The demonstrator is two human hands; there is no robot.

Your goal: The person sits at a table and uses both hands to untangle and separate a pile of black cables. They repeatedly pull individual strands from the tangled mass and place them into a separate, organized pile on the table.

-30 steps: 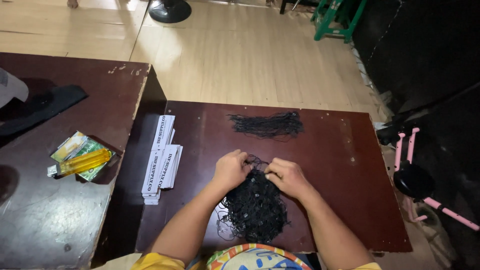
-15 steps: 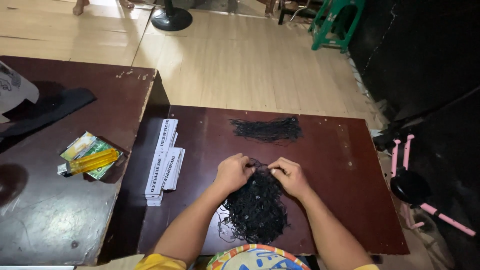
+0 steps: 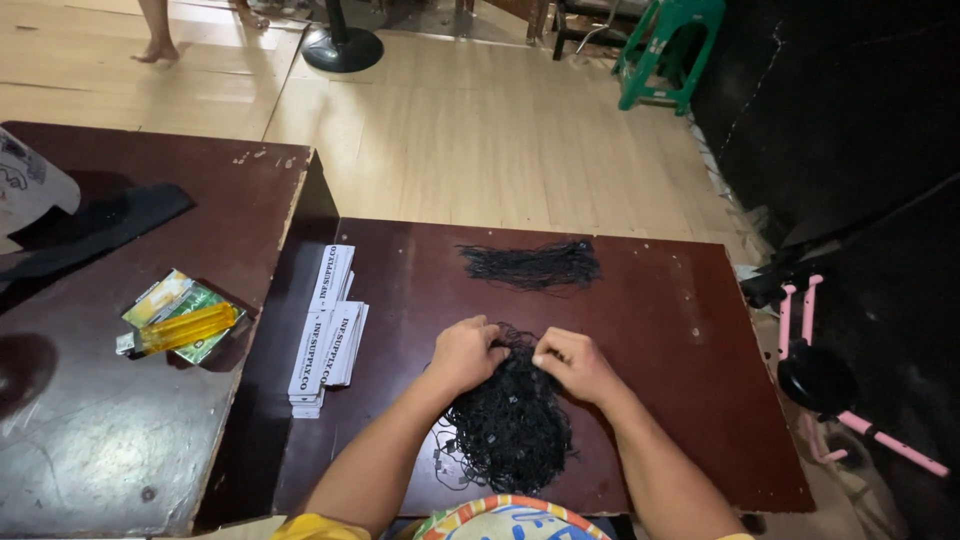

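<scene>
A tangled heap of thin black strings (image 3: 510,425) lies on the dark brown table (image 3: 680,330) right in front of me. My left hand (image 3: 464,352) and my right hand (image 3: 572,362) both pinch strands at the far top of the heap, fingers closed, a few centimetres apart. A smaller, neater bundle of black strings (image 3: 530,266) lies farther back on the table, apart from both hands.
Stacks of white printed paper strips (image 3: 328,328) lie at the table's left edge. A higher table (image 3: 110,420) on the left holds a yellow and green packet (image 3: 182,318) and black cloth (image 3: 95,225). A pink scooter (image 3: 830,380) stands right; a person's feet (image 3: 155,50) far back.
The view has tilted slightly, showing more of the floor beyond. Both hands stay at the top of the heap, working the strands with small finger movements.
</scene>
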